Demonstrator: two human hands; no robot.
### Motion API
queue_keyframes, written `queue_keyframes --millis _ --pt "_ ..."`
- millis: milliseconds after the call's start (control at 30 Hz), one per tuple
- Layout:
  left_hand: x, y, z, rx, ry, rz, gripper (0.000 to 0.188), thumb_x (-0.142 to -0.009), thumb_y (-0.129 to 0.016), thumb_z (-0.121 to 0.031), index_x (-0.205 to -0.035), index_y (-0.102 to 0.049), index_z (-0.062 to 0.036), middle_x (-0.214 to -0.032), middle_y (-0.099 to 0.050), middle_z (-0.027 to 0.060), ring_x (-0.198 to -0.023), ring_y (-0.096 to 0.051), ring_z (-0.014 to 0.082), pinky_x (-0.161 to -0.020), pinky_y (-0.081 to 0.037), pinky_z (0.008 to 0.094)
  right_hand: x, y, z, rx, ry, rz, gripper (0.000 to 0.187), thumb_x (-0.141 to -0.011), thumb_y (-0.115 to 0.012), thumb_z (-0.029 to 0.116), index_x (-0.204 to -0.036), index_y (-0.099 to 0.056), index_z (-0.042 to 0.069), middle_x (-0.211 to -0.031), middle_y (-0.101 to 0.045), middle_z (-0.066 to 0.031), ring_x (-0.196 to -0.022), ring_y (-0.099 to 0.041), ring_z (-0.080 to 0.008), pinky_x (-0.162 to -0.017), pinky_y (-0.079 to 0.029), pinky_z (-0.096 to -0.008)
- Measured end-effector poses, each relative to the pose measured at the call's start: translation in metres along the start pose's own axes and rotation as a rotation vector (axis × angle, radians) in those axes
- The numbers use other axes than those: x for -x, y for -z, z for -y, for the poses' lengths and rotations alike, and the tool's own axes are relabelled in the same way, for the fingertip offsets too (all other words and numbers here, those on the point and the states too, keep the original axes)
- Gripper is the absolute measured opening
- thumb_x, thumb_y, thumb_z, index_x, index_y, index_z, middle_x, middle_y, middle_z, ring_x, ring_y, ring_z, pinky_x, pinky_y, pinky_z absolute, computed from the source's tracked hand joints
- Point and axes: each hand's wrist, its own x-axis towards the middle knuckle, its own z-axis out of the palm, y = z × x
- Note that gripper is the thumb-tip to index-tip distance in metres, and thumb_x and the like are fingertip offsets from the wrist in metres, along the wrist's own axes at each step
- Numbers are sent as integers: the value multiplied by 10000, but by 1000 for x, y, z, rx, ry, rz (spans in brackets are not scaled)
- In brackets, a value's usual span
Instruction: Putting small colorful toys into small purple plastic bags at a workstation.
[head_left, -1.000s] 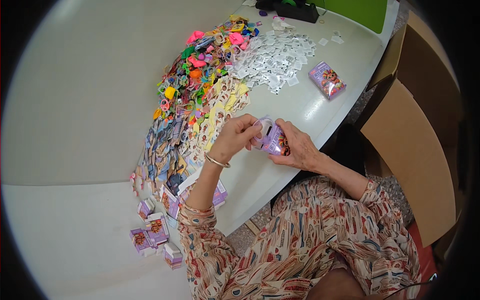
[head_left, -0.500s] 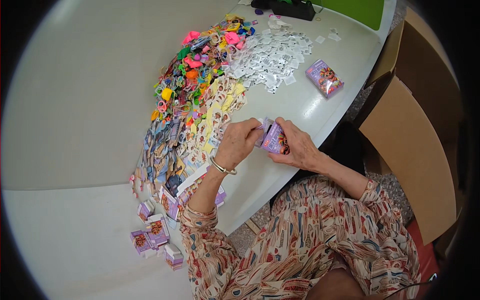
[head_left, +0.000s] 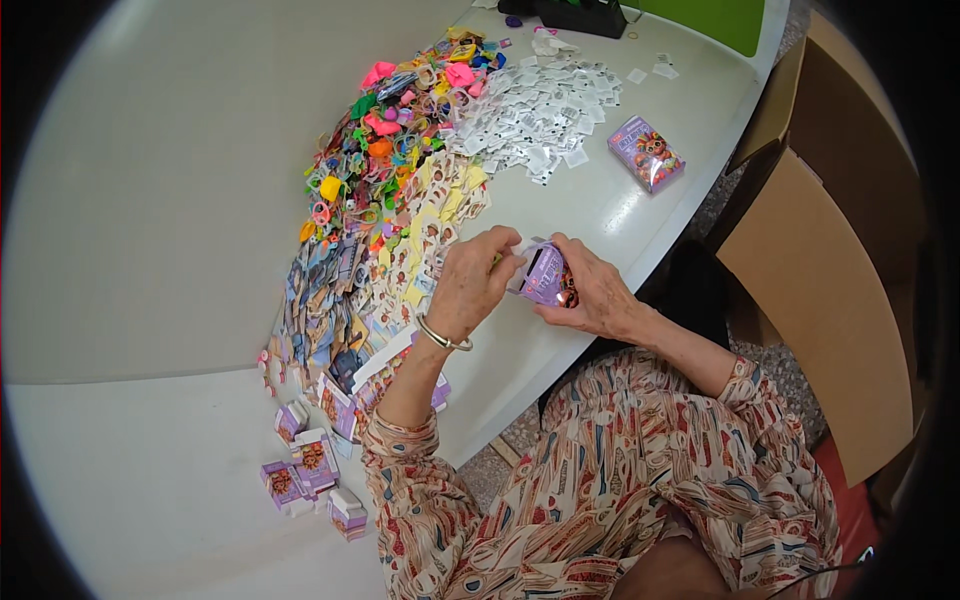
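My right hand point(head_left: 598, 292) grips a small purple printed carton point(head_left: 548, 276) above the near part of the table, thumb on the near side and fingers along the far side. The carton's left end stands open, with a dark gap and pale flaps there. Curled at that end, my left hand point(head_left: 472, 283) has its thumb and forefinger at a pale, see-through flap. The fingertips partly hide the flap. Another purple carton point(head_left: 647, 154), closed and shiny, lies on the table beyond my right hand.
Heaped left of my hands are colourful small toys point(head_left: 380, 150), printed cards point(head_left: 435, 220) and folded leaflets point(head_left: 325, 290). White sachets point(head_left: 545, 110) form a pile at the far side. Empty purple cartons point(head_left: 315, 460) lie lower left. A large open cardboard box point(head_left: 810, 290) stands right of the table.
My left fingertips have drawn slightly back from the carton's open end, and more of its dark gap shows. My right hand keeps its hold.
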Motion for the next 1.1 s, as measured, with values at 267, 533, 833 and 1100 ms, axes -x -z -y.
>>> queue_keyframes --millis 267,533,833,1100 --pt "2 -11 -5 156 -3 -91 226 -842 -662 -112 -1037 -608 -11 -962 -647 141 -790 -634 247 -710 -511 318 -4 -6 2 1 -61 0 807 -686 -779 276 -1296 -333 -5 -1024 -524 -187 -900 -573 -360 -748 -495 -418" --pt "41 -29 -31 148 36 -300 102 -867 -618 -32 -963 -632 3 -923 -658 123 -755 -647 238 -688 -513 309 -18 -8 -6 -164 -264 -174 822 -705 -781 290 -1320 -340 -30 -1086 -558 -193 -944 -606 -266 -781 -499 -347" --pt "37 -99 -7 1814 658 -178 366 -1008 -412 -241 -1321 -443 -54 -1239 -566 87 -1138 -550 221 -1014 -428 388 -35 -18 18 -250 -86 -325 919 -718 -789 328 -1355 -243 -47 -1117 -531 -240 -977 -580 -342 -861 -468 -404" --pt "34 -113 8 2268 470 -83 411 -979 -480 -275 -1322 -449 -51 -1283 -545 74 -1177 -518 207 -1021 -418 384 -40 -13 18 -204 55 -382 924 -698 -806 280 -1357 -238 -32 -1162 -471 -235 -1043 -536 -362 -899 -442 -428"
